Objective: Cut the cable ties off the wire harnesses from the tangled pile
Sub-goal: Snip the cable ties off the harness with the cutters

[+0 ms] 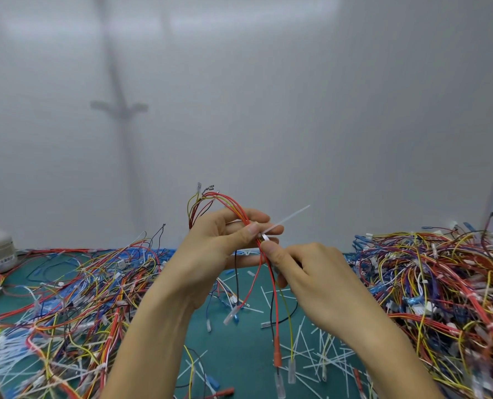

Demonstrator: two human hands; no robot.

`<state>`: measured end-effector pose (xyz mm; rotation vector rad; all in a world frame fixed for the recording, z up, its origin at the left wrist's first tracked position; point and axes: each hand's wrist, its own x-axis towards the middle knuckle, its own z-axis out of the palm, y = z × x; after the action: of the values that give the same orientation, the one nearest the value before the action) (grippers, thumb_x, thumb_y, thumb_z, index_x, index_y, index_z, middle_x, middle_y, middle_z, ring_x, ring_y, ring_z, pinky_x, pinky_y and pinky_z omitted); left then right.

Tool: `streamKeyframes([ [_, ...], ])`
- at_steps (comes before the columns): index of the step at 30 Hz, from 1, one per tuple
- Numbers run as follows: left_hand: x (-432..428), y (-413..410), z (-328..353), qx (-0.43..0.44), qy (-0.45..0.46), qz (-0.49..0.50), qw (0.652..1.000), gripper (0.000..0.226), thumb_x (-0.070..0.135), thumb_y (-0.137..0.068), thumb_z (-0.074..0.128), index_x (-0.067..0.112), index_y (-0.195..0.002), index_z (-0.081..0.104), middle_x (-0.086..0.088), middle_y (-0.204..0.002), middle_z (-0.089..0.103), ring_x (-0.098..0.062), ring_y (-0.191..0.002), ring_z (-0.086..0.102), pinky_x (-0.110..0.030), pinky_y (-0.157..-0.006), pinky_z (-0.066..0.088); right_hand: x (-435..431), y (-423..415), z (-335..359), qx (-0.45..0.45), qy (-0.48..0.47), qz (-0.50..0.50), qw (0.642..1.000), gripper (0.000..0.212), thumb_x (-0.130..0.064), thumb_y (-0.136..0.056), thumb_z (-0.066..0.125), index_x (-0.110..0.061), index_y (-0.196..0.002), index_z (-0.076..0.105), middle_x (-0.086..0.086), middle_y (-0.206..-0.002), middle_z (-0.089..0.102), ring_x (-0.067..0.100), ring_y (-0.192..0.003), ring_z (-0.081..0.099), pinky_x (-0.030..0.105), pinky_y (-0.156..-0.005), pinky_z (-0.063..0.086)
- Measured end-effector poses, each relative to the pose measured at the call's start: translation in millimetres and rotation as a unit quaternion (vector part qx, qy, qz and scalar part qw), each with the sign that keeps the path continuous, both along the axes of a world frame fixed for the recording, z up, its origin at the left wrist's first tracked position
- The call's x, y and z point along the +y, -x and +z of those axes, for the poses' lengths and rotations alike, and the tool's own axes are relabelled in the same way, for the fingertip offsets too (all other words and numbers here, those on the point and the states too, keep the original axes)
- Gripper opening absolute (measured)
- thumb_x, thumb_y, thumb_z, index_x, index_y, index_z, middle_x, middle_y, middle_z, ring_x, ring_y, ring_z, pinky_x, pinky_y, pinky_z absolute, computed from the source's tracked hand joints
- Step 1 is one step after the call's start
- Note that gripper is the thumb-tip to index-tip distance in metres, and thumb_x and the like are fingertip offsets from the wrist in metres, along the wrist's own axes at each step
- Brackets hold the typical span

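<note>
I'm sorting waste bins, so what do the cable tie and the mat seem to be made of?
Cable tie: likely nylon-type plastic, translucent white; its thin tail stands out stiff and straight. Mat: probably rubber or vinyl, matte teal-green; it lies flat with no glare. Neither is certain from looks alone.

Plain white wall [297,110] behind green tabletop [239,358].

Both bare forearms rise from the lower edge and meet in mid-air. The left hand [219,246], palm turned inward, pinches the wire harness [243,214] between thumb and stretched fingers. The right hand [311,280], fingers curled, pinches it just below.
</note>
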<state>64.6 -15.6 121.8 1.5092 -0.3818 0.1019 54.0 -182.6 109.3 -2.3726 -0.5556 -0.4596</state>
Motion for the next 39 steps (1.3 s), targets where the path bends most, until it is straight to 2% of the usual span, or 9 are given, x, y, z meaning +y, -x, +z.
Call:
streamKeyframes([
  [10,-0.6,-0.2,-0.6,-0.001,-0.022,0.014,1.0,0.029,0.023,-0.084,0.062,0.007,-0.109,0.062,-0.006,-0.103,0.076,-0.022,-0.099,0.072,-0.039,-0.084,0.058,-0.3,-7.4,-4.1,0.022,-0.05,0.027,0.998,0.068,-0.064,-0.092,0.037,-0.011,-0.053,0.055,0.004,-0.052,0.055,0.01,-0.049,0.047,0.02,-0.055,0.035],
  [18,0.0,-1.9,-2.3,0.004,-0.049,0.059,0.997,0.014,0.005,-0.096,0.055,0.008,-0.104,0.065,-0.003,-0.1,0.076,-0.018,-0.095,0.073,-0.033,-0.08,0.059,-2.6,-11.4,-8.0,0.05,-0.047,0.028,0.997,0.071,-0.069,-0.089,0.036,-0.011,-0.055,0.059,0.006,-0.051,0.059,0.009,-0.043,0.048,0.019,-0.048,0.035],
  [21,2.0,-4.3,-3.3,0.009,-0.051,0.109,0.993,0.024,-0.004,-0.09,0.06,0.01,-0.108,0.065,-0.001,-0.097,0.077,-0.017,-0.093,0.073,-0.029,-0.084,0.059,-5.0,-16.9,-12.9,0.046,-0.036,0.007,0.998,0.072,-0.069,-0.09,0.029,-0.01,-0.061,0.06,-0.008,-0.048,0.056,0.007,-0.05,0.05,0.018,-0.05,0.034],
  [24,3.7,-7.8,-6.9,0.003,-0.08,0.179,0.981,0.051,-0.01,-0.085,0.063,0.018,-0.125,0.048,0.001,-0.101,0.075,-0.016,-0.082,0.074,-0.03,-0.076,0.055,-8.3,-26.8,-29.1,0.088,0.034,-0.012,0.995,0.057,-0.06,-0.098,0.025,-0.02,-0.067,0.052,0.0,-0.069,0.058,0.022,-0.075,0.054,0.034,-0.066,0.038],
  [27,4.2,-11.6,-12.5,0.001,-0.132,0.218,0.967,0.076,-0.013,-0.082,0.063,0.036,-0.128,0.026,0.008,-0.108,0.068,-0.012,-0.074,0.074,-0.031,-0.069,0.051,-9.3,-39.9,-56.1,0.133,0.146,-0.034,0.98,0.038,-0.048,-0.104,0.026,-0.032,-0.07,0.033,0.004,-0.09,0.051,0.028,-0.09,0.05,0.037,-0.074,0.036],
  [29,6.2,-15.2,-15.4,-0.005,-0.147,0.23,0.962,0.07,-0.016,-0.081,0.059,0.03,-0.127,0.031,0.006,-0.107,0.067,-0.012,-0.075,0.074,-0.036,-0.071,0.051,-8.4,-49.2,-74.4,0.157,0.175,-0.063,0.97,0.03,-0.047,-0.104,0.027,-0.029,-0.093,0.049,0.009,-0.107,0.054,0.031,-0.103,0.052,0.04,-0.083,0.04],
  [32,6.2,-17.5,-15.8,-0.011,-0.148,0.223,0.963,0.056,-0.025,-0.079,0.038,0.023,-0.107,0.044,-0.004,-0.099,0.066,-0.01,-0.074,0.073,-0.035,-0.072,0.048,-4.9,-58.1,-91.2,0.158,0.221,-0.116,0.955,0.042,-0.048,-0.103,0.027,-0.016,-0.121,0.048,0.011,-0.123,0.051,0.033,-0.116,0.047,0.042,-0.092,0.041],
  [36,-0.8,-22.1,-17.7,-0.009,-0.097,0.202,0.975,0.046,-0.027,-0.079,0.028,0.014,-0.088,0.046,-0.005,-0.078,0.061,-0.009,-0.067,0.07,-0.026,-0.072,0.052,0.9,-60.2,-102.6,0.127,0.256,-0.125,0.95,0.042,-0.05,-0.103,0.028,-0.019,-0.125,0.045,0.009,-0.126,0.049,0.03,-0.118,0.045,0.042,-0.094,0.041],
  [39,-7.0,-24.7,-19.3,-0.017,-0.107,0.196,0.975,0.043,-0.027,-0.08,0.028,0.014,-0.08,0.041,-0.004,-0.073,0.054,-0.009,-0.064,0.063,-0.017,-0.063,0.047,4.3,-60.4,-109.7,0.119,0.267,-0.122,0.948,0.039,-0.049,-0.103,0.03,-0.02,-0.124,0.046,0.009,-0.126,0.048,0.03,-0.117,0.045,0.04,-0.093,0.041],
])
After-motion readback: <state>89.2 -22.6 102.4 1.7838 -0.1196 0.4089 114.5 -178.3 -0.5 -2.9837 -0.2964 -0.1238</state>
